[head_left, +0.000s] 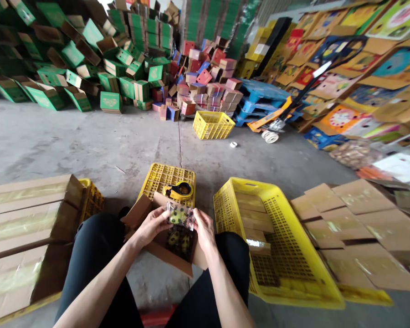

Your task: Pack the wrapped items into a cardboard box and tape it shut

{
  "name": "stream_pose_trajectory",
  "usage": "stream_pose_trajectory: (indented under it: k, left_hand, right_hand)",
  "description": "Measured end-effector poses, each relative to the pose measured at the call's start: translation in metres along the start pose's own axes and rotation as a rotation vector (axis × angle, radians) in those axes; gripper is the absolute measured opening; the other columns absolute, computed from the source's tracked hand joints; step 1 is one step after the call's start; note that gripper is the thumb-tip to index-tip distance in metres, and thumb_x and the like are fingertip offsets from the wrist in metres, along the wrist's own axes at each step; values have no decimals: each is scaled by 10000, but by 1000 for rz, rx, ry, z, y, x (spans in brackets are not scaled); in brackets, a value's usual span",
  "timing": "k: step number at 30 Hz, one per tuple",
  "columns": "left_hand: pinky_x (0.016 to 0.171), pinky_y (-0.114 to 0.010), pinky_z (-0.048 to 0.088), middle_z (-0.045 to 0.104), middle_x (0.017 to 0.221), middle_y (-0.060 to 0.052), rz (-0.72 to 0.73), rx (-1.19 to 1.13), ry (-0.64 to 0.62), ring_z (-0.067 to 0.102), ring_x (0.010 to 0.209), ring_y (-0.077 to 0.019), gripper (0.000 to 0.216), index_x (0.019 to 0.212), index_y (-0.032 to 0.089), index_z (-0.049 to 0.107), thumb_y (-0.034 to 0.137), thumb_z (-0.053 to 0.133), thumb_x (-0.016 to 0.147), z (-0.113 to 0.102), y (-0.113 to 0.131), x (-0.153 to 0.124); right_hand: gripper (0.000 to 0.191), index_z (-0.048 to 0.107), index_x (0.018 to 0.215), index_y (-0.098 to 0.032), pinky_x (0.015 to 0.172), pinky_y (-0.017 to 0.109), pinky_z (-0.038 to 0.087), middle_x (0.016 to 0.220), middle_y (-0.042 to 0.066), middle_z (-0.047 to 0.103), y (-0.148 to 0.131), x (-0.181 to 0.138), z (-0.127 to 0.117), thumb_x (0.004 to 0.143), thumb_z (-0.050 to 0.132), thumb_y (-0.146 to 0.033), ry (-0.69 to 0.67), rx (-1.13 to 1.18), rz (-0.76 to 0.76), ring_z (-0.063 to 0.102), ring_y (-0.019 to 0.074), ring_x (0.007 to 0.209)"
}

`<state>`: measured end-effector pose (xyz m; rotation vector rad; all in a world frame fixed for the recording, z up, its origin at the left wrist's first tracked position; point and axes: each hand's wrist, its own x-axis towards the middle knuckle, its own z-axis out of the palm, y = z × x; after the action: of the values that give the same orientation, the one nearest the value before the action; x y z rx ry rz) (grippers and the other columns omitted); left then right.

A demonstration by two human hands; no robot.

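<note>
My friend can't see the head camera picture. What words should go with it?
A person's left hand and right hand hold a clear packet over an open cardboard box. A yellow crate stands just beyond, and green boxes crowd the background's left.

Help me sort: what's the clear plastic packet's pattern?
Clear packet: dark spots on yellow-green, head view.

Grey, apparently concrete floor [143, 136] runs back to piled green boxes [73, 53].
</note>
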<state>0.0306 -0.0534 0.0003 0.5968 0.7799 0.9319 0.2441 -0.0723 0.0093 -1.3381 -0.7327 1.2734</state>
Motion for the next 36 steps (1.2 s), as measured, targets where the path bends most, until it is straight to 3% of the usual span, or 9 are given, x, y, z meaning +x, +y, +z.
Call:
stream_pose_trajectory:
  k: [3, 8, 11, 19, 25, 28, 32, 36]
  left_hand:
    - [903, -341, 595, 801, 1152, -118, 19, 31, -22, 758, 1038, -267, 522, 1130, 190, 821, 464, 980, 714, 0, -1, -3]
    - [886, -332, 601, 812, 1100, -113, 83, 8, 53, 760, 964, -234, 487, 1068, 180, 831, 466, 984, 705, -4, -2, -3]
    - [876, -330, 604, 813, 1047, -91, 106, -17, 92, 757, 933, -221, 464, 1027, 184, 830, 469, 988, 696, -6, -2, -2]
    - [845, -321, 617, 800, 1018, -72, 99, -54, 106, 742, 894, -198, 469, 1006, 180, 822, 459, 1003, 675, -7, -4, -1]
    - [804, -288, 610, 788, 939, -53, 98, -16, 127, 735, 842, -177, 460, 955, 155, 806, 468, 998, 679, -8, -1, -1]
    - [784, -279, 607, 787, 919, -51, 93, -7, 135, 738, 831, -179, 455, 941, 150, 798, 471, 993, 685, -10, -2, 1]
    - [857, -313, 625, 806, 1060, -81, 48, -51, 98, 767, 951, -223, 497, 1061, 166, 791, 493, 969, 731, -12, -6, 4]
    - [907, -334, 641, 781, 1239, -145, -70, -97, 40, 782, 1043, -268, 574, 1210, 172, 755, 565, 897, 816, -13, -8, 5]
  right_hand:
    - [587, 807, 1038, -194, 751, 387, 633, 1019, 114, 805, -1, -1, 1, 787, 810, -725, -43, 1, 2, 780, 274, 883]
    - [569, 785, 1217, -242, 884, 387, 621, 1169, 100, 796, -1, -7, 3, 806, 846, -632, -231, -55, -23, 766, 262, 1019]
    - [474, 808, 1130, -226, 913, 378, 613, 1139, 91, 804, 0, -10, 3, 788, 886, -545, -274, -79, -25, 760, 250, 1021]
    - [417, 835, 924, -185, 801, 370, 624, 937, 80, 811, 0, -9, -1, 734, 912, -548, -134, -90, -55, 756, 247, 887]
    - [487, 829, 1132, -256, 803, 349, 636, 1207, 76, 802, 1, -9, -1, 716, 948, -480, -205, -28, 8, 749, 271, 1079]
    - [456, 840, 1113, -248, 794, 358, 648, 1234, 88, 793, 1, -9, -2, 739, 934, -491, -200, -46, 1, 744, 282, 1100]
    - [478, 850, 1089, -230, 824, 413, 663, 1210, 105, 798, 6, -6, -4, 725, 935, -528, -156, -38, -20, 749, 294, 1076]
    - [458, 855, 1013, -211, 979, 481, 627, 1172, 112, 808, 11, -2, -4, 691, 963, -517, -118, 59, -31, 751, 303, 1101]
